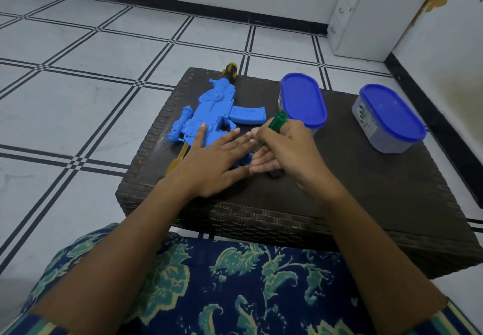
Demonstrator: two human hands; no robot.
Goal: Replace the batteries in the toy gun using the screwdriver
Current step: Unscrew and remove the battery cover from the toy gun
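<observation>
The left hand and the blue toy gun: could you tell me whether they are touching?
Touching. The head view shows the left hand lying flat on the blue toy gun, fingers spread across its body.

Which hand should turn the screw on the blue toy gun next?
Probably the right hand: it already grips the green-handled screwdriver, tip down. The left hand lies flat, steadying the blue plastic toy gun.

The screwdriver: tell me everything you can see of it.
The screwdriver has a translucent green handle that looks like plastic. It stands tilted, butt end up and away from the person, working end down toward the rear of the toy gun. The right hand is closed around it; shaft and tip are hidden behind the fingers.
</observation>
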